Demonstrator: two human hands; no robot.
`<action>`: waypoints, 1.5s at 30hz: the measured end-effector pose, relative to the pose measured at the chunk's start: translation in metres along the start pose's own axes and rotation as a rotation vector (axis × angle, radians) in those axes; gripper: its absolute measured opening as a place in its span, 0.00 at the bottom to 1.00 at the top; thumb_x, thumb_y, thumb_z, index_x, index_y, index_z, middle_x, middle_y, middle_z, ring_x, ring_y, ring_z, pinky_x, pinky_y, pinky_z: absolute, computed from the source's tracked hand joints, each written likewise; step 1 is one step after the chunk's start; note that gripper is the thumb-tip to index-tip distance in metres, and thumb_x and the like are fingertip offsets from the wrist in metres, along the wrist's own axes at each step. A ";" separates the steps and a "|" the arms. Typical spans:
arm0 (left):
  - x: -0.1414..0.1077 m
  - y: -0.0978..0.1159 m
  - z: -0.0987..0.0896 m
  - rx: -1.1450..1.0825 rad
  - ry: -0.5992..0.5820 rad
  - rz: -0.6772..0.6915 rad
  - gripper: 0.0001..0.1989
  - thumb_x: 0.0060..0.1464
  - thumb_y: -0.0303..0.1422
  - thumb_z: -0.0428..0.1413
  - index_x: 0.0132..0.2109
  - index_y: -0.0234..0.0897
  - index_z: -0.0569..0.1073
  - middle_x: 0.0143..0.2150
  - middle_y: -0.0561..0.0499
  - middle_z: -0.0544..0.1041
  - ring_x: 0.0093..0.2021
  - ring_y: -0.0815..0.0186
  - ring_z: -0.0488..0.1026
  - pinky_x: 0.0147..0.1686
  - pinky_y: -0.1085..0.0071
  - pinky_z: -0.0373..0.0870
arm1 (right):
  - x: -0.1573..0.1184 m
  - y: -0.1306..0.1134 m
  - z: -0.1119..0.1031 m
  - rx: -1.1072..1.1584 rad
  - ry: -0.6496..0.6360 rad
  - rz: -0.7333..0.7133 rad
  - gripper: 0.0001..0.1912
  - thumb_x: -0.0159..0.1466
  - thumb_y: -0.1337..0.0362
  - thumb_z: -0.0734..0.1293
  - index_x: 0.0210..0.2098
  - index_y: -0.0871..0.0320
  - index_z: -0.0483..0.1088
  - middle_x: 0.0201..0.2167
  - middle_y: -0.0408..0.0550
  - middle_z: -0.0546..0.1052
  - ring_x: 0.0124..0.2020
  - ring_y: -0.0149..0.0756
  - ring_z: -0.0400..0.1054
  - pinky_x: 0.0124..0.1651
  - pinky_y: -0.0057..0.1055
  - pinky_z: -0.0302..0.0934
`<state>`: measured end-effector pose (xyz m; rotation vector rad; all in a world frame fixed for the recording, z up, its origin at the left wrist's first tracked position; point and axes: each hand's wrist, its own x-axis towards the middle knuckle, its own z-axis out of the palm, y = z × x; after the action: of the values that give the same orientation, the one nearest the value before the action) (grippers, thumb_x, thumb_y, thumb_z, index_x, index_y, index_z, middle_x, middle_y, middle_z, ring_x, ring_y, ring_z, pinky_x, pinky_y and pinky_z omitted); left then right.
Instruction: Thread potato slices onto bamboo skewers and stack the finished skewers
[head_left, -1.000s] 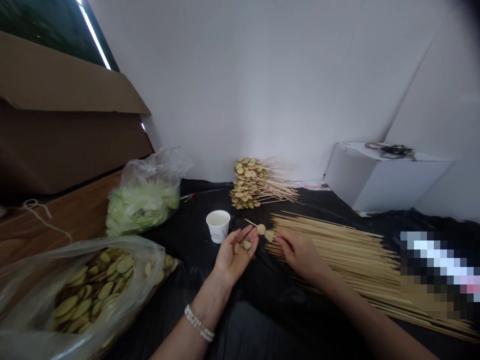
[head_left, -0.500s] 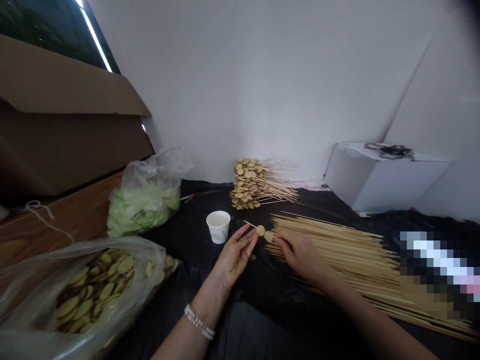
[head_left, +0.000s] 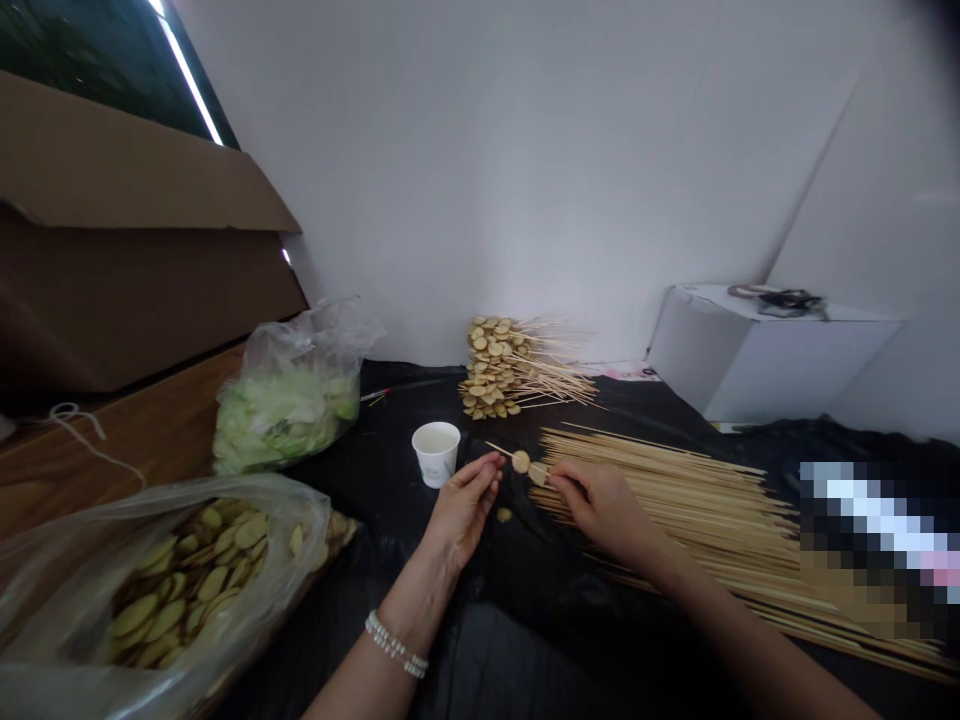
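Note:
A thin wooden skewer (head_left: 501, 452) with two potato slices (head_left: 520, 462) on it is held in my right hand (head_left: 600, 505), whose fingers are closed by the slice nearer to it. Its tip points up and left. My left hand (head_left: 466, 505) is beside that tip, thumb and fingers drawn together; whether something lies between them is hidden. Just left of this hand stands a white paper cup (head_left: 436, 455). Beneath and beyond my right hand lies a wide pile of bare skewers (head_left: 690, 500). A small potato slice (head_left: 504, 515) lies on the black sheet between my hands.
A stack of potato skewers (head_left: 495, 365) sits by the wall. At left are an open plastic bag of potato slices (head_left: 202, 570) and a clear bag of pale green vegetable (head_left: 289, 410). A cardboard box (head_left: 142, 290) and a white box (head_left: 795, 360) flank the black sheet (head_left: 450, 650).
My left hand has drawn slightly left, away from the slices, and its fingers have closed together. My right hand and the skewer have stayed nearly still.

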<state>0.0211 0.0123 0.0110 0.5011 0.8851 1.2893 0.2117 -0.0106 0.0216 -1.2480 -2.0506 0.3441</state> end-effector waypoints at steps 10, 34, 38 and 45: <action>0.001 0.003 -0.001 -0.040 0.027 -0.066 0.07 0.52 0.16 0.56 0.37 0.26 0.76 0.35 0.41 0.79 0.32 0.67 0.78 0.31 0.79 0.76 | 0.000 0.002 -0.002 -0.003 -0.011 -0.003 0.13 0.66 0.65 0.58 0.26 0.57 0.66 0.25 0.43 0.72 0.27 0.32 0.64 0.32 0.28 0.52; 0.010 0.009 -0.004 -0.407 0.053 -0.136 0.09 0.58 0.19 0.51 0.38 0.30 0.75 0.36 0.46 0.78 0.28 0.74 0.74 0.25 0.83 0.74 | -0.002 -0.001 -0.001 -0.062 -0.104 0.005 0.13 0.66 0.67 0.58 0.27 0.57 0.70 0.25 0.45 0.75 0.28 0.34 0.66 0.33 0.29 0.52; 0.010 0.009 -0.003 -0.396 0.060 -0.129 0.10 0.58 0.18 0.50 0.38 0.29 0.75 0.36 0.46 0.78 0.28 0.74 0.75 0.25 0.83 0.74 | -0.002 -0.001 -0.001 -0.065 -0.099 0.004 0.14 0.66 0.67 0.58 0.26 0.57 0.70 0.24 0.44 0.74 0.27 0.34 0.65 0.32 0.28 0.52; 0.010 0.008 -0.004 -0.395 0.076 -0.127 0.10 0.58 0.18 0.50 0.38 0.29 0.75 0.35 0.46 0.78 0.28 0.74 0.75 0.26 0.83 0.74 | -0.002 -0.001 -0.001 -0.070 -0.105 -0.002 0.14 0.66 0.68 0.58 0.26 0.57 0.69 0.24 0.44 0.74 0.27 0.34 0.65 0.32 0.28 0.51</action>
<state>0.0133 0.0237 0.0121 0.0843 0.6889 1.3306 0.2126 -0.0124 0.0222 -1.2937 -2.1695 0.3464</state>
